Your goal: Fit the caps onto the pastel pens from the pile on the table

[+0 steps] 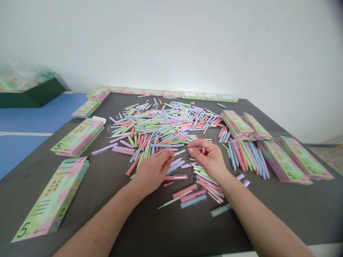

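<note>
My left hand (154, 167) is closed, its thumb and fingers pinched on a slim whitish pen part (179, 152) that points toward my right hand. My right hand (209, 157) is closed too, with a thin pale stick like a pen refill (197, 148) between thumb and fingers. The two hands are close together but apart. Beneath and behind them spreads a large pile of pastel pen parts (166, 123) in green, blue, purple and coral. Nearer to me lie a white refill (177, 198), pink barrels (193, 195) and a blue barrel (193, 201).
Printed boxes marked 5 lie at left (50, 196) and right (288, 160). A row of boxes (163, 93) lines the far edge of the dark table (150, 228). Sorted pens (248, 155) lie at right. A dark green bin (32, 93) stands on a blue surface (24, 153).
</note>
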{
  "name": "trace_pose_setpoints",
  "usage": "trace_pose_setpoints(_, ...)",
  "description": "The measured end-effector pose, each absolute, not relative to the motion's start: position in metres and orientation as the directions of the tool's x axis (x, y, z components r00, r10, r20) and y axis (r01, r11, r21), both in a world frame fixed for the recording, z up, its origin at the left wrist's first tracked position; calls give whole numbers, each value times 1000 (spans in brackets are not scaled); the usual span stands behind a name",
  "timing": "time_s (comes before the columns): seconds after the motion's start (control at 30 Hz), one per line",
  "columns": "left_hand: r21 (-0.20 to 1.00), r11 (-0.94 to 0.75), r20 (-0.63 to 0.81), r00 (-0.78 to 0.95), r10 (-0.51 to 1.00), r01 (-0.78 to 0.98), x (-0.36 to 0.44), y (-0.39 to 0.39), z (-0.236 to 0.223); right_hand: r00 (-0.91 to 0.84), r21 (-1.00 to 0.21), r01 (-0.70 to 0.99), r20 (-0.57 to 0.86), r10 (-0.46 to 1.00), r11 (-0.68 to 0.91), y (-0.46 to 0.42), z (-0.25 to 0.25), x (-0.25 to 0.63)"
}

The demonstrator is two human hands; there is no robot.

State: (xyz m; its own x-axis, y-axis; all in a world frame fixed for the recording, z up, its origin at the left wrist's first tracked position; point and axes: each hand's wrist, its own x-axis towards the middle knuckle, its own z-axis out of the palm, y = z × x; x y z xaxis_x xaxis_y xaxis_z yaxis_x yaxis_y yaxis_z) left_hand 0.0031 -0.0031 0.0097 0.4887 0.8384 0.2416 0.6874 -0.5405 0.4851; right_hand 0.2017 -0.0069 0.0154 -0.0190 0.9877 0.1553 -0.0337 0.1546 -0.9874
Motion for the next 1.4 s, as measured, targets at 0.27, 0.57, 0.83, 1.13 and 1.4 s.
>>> trace_pose_setpoints(0.27,373,-573,289,496,819,730,2,-1,4,-51,-994,-30,106,993,104,-4,9,201)
trace_pose_setpoints(0.57,396,-564,314,471,824,724,1,-1,3,-130,-972,-224,101,986,70,-5,9,204)
trace_pose_setpoints(0.83,411,-575,325,476,817,707,1,0,3,-42,-820,-572,0,999,-24,1,19,211)
trace_pose_setpoints(1.13,413,-579,304,492,816,703,2,-2,5,114,-699,-700,93,989,147,4,25,208)
trace_pose_setpoints(1.4,469,-557,253,500,828,686,5,-6,5,157,-672,-697,195,968,248,-1,27,204)
